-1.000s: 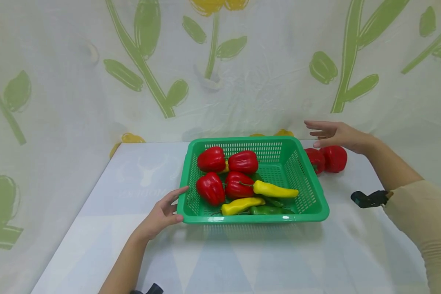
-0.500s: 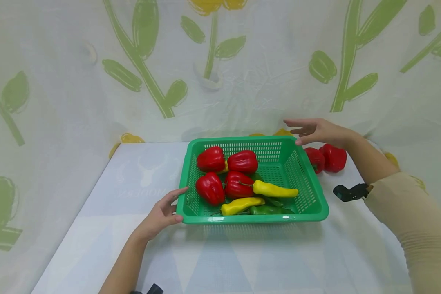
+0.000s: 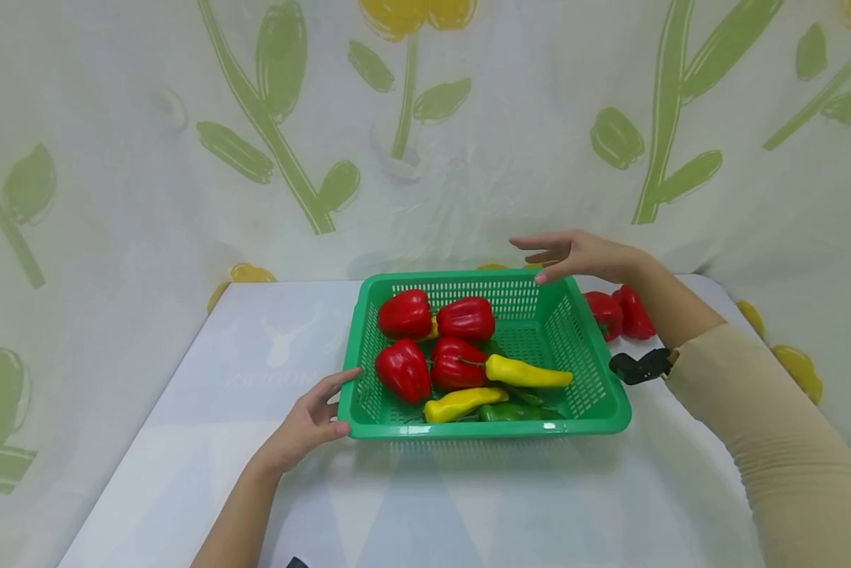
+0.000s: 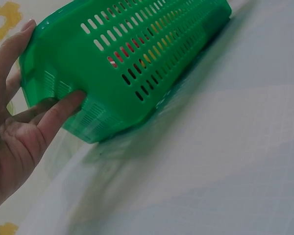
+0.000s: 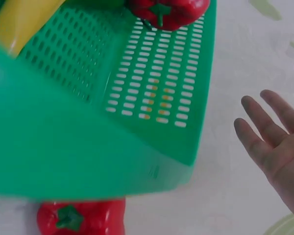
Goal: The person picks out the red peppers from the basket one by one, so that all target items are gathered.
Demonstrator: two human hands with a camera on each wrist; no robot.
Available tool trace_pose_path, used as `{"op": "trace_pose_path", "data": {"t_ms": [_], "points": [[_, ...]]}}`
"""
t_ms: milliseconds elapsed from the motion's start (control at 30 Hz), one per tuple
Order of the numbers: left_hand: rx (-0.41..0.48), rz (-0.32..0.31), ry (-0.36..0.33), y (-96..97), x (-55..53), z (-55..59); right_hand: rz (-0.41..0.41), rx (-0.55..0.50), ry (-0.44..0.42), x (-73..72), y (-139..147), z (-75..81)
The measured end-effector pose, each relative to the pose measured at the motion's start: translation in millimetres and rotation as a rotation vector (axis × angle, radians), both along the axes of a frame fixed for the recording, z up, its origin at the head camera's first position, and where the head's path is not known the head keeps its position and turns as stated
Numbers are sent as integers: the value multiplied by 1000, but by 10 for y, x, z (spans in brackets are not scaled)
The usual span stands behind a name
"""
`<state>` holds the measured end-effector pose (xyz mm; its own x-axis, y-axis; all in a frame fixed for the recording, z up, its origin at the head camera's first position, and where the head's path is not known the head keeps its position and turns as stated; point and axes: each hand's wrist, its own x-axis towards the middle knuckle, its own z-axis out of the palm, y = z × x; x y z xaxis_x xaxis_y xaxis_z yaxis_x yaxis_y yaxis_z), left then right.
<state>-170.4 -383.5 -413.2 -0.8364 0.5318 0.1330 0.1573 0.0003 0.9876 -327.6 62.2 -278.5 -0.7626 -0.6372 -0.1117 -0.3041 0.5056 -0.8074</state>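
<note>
Green perforated plastic basket [image 3: 581, 371] at the middle of the white worktop [image 3: 468, 505], holding four red bell peppers [image 3: 404, 369], two long yellow peppers [image 3: 528, 372] and green peppers [image 3: 513, 412]. The left hand [image 3: 307, 422] rests against the basket's near-left corner; the left wrist view alone shows its thumb [image 4: 59, 110] pressed to the corner wall and straight fingers laid over the rim. The right hand [image 3: 574, 254] hovers flat and empty above the basket's far-right corner, fingers spread. Two more red peppers [image 3: 620, 314] lie on the worktop just right of the basket, partly hidden by the right forearm; the right wrist view shows one [image 5: 81, 216] close against the basket's outer wall.
</note>
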Motion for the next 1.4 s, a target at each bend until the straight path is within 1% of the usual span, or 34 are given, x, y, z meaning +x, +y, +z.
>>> {"op": "trace_pose_path", "data": {"t_ms": [133,400,567,733,900,1067,1233,1400], "points": [[-3,3,5,3,-6,0,29,17,4,-35,-102,10],[-4,8,-2,13,-14,10,76,28,-24,-72,-319,22],[-2,2,1,7,-22,3,115,34,-53,-89,-437,-24],[18,-9,1,6,-41,-11,152,52,-79,-102,-572,-55],[31,-15,-1,4,-50,-17,187,96,-74,-119,-729,-109],[26,-12,-6,3,-54,-21,249,153,-51,-133,-843,-152],[27,-8,-13,-7,-54,-14,284,141,-100,-177,-909,-243],[17,4,-17,-26,-17,0,295,111,-149,-215,-975,-364]]}}
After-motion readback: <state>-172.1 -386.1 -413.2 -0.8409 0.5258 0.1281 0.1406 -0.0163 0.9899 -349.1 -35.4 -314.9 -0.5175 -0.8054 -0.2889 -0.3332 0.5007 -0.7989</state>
